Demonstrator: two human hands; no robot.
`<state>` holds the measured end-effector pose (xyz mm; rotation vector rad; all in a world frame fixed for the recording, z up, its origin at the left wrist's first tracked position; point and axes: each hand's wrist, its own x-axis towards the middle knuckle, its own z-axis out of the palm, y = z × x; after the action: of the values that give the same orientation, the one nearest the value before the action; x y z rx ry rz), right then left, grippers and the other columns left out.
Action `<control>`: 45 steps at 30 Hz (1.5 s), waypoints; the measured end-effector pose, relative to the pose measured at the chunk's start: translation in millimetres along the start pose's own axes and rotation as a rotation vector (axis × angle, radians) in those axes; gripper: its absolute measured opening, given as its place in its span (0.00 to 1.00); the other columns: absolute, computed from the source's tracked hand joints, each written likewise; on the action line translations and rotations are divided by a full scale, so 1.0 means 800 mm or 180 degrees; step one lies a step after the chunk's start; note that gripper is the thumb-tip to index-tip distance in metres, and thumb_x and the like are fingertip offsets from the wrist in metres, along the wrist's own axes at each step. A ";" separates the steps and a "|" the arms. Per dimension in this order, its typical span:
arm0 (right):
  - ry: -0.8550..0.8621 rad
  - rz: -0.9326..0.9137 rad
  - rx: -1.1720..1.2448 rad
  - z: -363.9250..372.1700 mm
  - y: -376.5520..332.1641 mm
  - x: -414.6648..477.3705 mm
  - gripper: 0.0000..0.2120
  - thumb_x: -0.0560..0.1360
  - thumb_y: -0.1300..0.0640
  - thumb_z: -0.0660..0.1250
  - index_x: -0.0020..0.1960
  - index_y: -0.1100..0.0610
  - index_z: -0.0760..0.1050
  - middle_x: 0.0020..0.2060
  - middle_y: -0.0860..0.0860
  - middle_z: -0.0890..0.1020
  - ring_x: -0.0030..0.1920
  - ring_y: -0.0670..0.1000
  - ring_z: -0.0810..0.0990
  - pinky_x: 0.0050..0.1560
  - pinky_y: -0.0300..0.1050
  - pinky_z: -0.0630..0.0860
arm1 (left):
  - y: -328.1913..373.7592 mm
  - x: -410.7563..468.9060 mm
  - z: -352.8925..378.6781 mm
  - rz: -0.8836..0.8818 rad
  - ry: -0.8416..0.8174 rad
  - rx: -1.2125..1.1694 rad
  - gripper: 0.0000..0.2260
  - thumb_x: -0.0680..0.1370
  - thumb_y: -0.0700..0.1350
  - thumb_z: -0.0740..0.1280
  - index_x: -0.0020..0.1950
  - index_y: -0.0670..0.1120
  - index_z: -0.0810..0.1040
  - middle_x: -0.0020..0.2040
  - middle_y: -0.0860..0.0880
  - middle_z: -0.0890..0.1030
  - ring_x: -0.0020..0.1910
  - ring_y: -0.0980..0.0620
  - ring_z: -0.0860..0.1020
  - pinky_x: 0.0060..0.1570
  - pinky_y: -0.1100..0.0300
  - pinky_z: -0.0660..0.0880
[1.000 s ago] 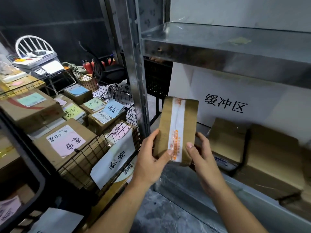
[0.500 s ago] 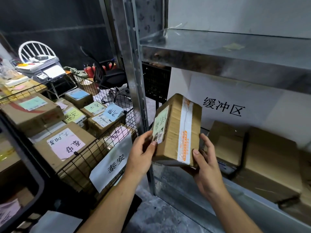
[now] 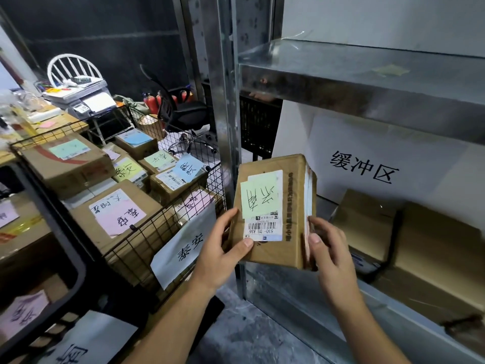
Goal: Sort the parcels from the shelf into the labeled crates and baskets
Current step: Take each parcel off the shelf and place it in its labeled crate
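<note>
Holding one parcel [image 3: 273, 211]: left hand [image 3: 223, 248], right hand [image 3: 328, 248].

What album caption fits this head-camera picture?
The left hand and right hand hold a cardboard parcel, green note showing, beside the metal shelf and wire basket.

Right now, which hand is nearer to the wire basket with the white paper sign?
Left. The left hand grips the parcel at its left edge, just beside the wire basket; the right hand grips the parcel's right edge, farther away, by the shelf.
</note>
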<state>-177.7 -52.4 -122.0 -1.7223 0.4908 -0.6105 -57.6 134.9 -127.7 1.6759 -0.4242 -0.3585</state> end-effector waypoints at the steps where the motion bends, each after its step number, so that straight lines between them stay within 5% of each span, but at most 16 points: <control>1: -0.0092 -0.0054 -0.0040 0.004 -0.004 -0.001 0.23 0.72 0.26 0.61 0.64 0.32 0.72 0.63 0.42 0.74 0.64 0.46 0.75 0.63 0.63 0.76 | -0.001 -0.004 -0.002 0.0061 0.0051 0.0088 0.28 0.72 0.53 0.73 0.69 0.65 0.68 0.62 0.67 0.77 0.62 0.61 0.77 0.61 0.45 0.77; 6: -0.0453 -0.0095 -0.0015 0.029 -0.019 -0.009 0.24 0.69 0.31 0.67 0.61 0.20 0.62 0.67 0.37 0.73 0.66 0.35 0.72 0.65 0.46 0.73 | 0.000 -0.018 -0.018 0.0401 0.0409 0.0592 0.30 0.71 0.59 0.72 0.71 0.64 0.66 0.67 0.62 0.75 0.67 0.57 0.74 0.64 0.48 0.76; 12: -0.0271 0.0154 0.0268 0.056 -0.028 -0.024 0.30 0.64 0.31 0.72 0.60 0.20 0.60 0.66 0.36 0.74 0.66 0.39 0.75 0.69 0.59 0.74 | 0.003 -0.023 -0.038 0.0735 0.0446 0.0754 0.30 0.73 0.58 0.71 0.73 0.58 0.67 0.68 0.57 0.74 0.69 0.50 0.73 0.61 0.43 0.76; 17: -0.0201 0.0163 0.0338 0.067 -0.043 -0.035 0.28 0.64 0.32 0.72 0.57 0.18 0.62 0.59 0.26 0.75 0.64 0.38 0.76 0.68 0.58 0.75 | 0.010 -0.029 -0.050 0.1032 0.0473 0.0851 0.29 0.73 0.56 0.70 0.73 0.56 0.68 0.68 0.57 0.73 0.69 0.50 0.73 0.62 0.46 0.76; 28: -0.0080 0.0095 0.0725 0.107 -0.086 -0.059 0.28 0.64 0.34 0.73 0.59 0.20 0.65 0.63 0.30 0.76 0.66 0.41 0.76 0.64 0.50 0.78 | 0.043 -0.033 -0.105 0.1621 0.0498 0.0959 0.28 0.74 0.53 0.68 0.73 0.48 0.67 0.67 0.50 0.73 0.69 0.52 0.72 0.65 0.53 0.73; 31: -0.0178 0.0066 0.0830 0.129 -0.099 -0.055 0.30 0.64 0.35 0.75 0.61 0.22 0.65 0.65 0.34 0.76 0.66 0.42 0.77 0.60 0.45 0.80 | 0.049 -0.035 -0.128 0.1552 0.0584 0.0895 0.28 0.74 0.54 0.68 0.73 0.56 0.66 0.67 0.55 0.73 0.68 0.53 0.73 0.64 0.52 0.74; 34: -0.0283 0.0018 0.1012 0.154 -0.116 -0.046 0.33 0.63 0.37 0.77 0.62 0.25 0.66 0.67 0.40 0.76 0.64 0.45 0.79 0.57 0.51 0.82 | 0.062 -0.038 -0.153 0.1496 0.0652 0.0812 0.27 0.74 0.56 0.68 0.72 0.64 0.65 0.67 0.60 0.71 0.68 0.52 0.73 0.62 0.45 0.76; 41: -0.0475 -0.0134 0.1162 0.196 -0.159 -0.001 0.32 0.60 0.40 0.79 0.62 0.30 0.72 0.61 0.42 0.79 0.60 0.51 0.82 0.50 0.52 0.84 | 0.088 -0.033 -0.214 0.1229 0.0684 0.0763 0.25 0.75 0.54 0.69 0.71 0.60 0.68 0.66 0.57 0.74 0.65 0.63 0.73 0.54 0.69 0.76; 45: -0.0790 -0.0314 0.1200 0.207 -0.188 0.036 0.26 0.64 0.49 0.78 0.58 0.33 0.74 0.58 0.46 0.81 0.56 0.53 0.84 0.47 0.48 0.84 | 0.099 -0.024 -0.240 0.1329 0.0705 0.0779 0.24 0.75 0.58 0.68 0.71 0.65 0.67 0.68 0.59 0.74 0.68 0.60 0.72 0.61 0.61 0.74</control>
<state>-49.5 89.0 -1.1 -1.4410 0.1057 -0.5123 9.3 302.0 -21.9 1.7863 -0.6550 0.1929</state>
